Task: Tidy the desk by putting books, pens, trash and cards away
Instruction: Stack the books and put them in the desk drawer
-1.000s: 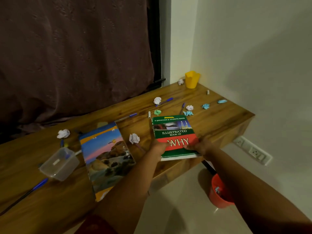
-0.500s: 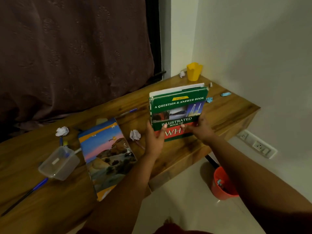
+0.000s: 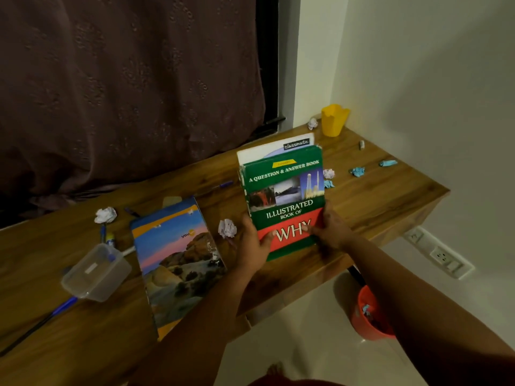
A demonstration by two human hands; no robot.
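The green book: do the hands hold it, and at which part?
Yes. The left hand and right hand grip the green book at its lower corners, a white notebook behind it.

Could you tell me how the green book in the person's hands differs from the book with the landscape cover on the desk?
The green book is raised on its lower edge, gripped by the left hand and right hand; the landscape book lies flat on the desk, untouched. The green book's cover carries large title lettering; the landscape book's is mostly a sunset photo. A white notebook stands behind the green book; nothing leans on the landscape book. Both are closed, covers showing.
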